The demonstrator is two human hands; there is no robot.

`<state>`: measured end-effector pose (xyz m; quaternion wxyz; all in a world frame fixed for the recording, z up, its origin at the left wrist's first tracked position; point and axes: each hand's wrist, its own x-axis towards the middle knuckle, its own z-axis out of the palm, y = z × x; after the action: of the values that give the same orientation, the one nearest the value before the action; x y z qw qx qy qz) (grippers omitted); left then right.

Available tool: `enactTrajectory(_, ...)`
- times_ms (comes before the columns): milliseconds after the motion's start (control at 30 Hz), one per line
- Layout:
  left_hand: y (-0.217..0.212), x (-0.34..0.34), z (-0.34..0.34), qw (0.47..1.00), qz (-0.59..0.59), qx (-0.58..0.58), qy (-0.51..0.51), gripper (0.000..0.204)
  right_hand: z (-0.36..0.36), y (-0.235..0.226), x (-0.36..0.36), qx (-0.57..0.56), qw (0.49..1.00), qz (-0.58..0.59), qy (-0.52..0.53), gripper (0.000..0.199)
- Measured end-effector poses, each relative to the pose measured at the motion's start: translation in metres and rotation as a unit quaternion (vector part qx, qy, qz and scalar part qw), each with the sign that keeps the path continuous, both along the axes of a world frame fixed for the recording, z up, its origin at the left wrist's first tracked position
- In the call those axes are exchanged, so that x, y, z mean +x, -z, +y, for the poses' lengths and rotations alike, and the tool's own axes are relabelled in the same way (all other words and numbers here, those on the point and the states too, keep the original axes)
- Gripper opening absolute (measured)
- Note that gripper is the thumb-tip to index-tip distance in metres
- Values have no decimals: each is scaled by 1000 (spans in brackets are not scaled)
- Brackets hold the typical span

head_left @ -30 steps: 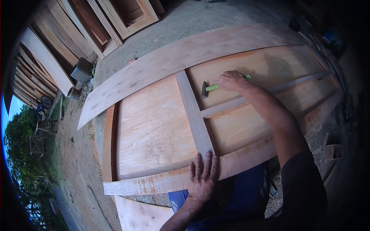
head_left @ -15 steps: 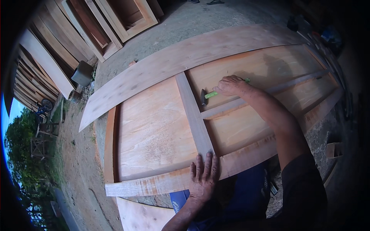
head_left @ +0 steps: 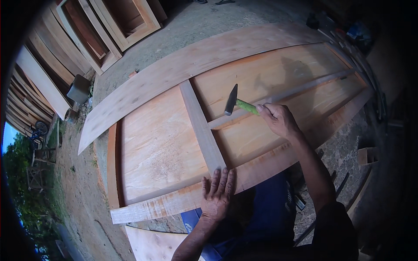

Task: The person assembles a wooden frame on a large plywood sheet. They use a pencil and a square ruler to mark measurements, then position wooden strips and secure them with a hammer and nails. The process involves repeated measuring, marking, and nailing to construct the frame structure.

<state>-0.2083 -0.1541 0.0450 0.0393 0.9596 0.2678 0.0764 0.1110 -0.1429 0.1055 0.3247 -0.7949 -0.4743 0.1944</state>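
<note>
Currently the right hand [head_left: 278,119] is wrapped tight around the green handle of a hammer [head_left: 237,104], its dark head raised just above the thin wooden slat [head_left: 283,96] that runs across the panel of the wooden door [head_left: 161,143] lying flat on the ground. The left hand [head_left: 217,193] lies spread, palm down, fingers pressed on the near rail [head_left: 174,204] of the frame, below the upright crosspiece [head_left: 200,126]. A blow landing off line would likely dent or split the thin panel beside the slat, since the head hangs close to bare wood; a glancing strike could also make the slat jump out of place. The left hand sits well clear of the hammer, so it seems safe. As for containers, a grey bucket-like thing [head_left: 79,89] stands far beyond the left hand by the stacked planks [head_left: 39,82]; its contents cannot be seen.
</note>
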Motion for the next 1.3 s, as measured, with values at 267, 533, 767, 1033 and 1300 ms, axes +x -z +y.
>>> enactTrajectory(267,-32,-25,15,993,84,-42,-66,102,-159,56,-23,240,959,16,148,56)
enactTrajectory(533,-39,-30,28,991,117,-55,21,109,-184,84,-65,247,812,362,385,53)
enactTrajectory(767,-41,-32,26,992,107,-70,12,115,-182,97,-59,321,772,427,344,50)
enactTrajectory(1033,-6,-33,35,985,132,-109,20,114,-144,114,-85,267,734,410,471,34)
enactTrajectory(1300,84,-29,25,977,171,-126,-4,114,-138,166,-76,119,715,473,500,30)
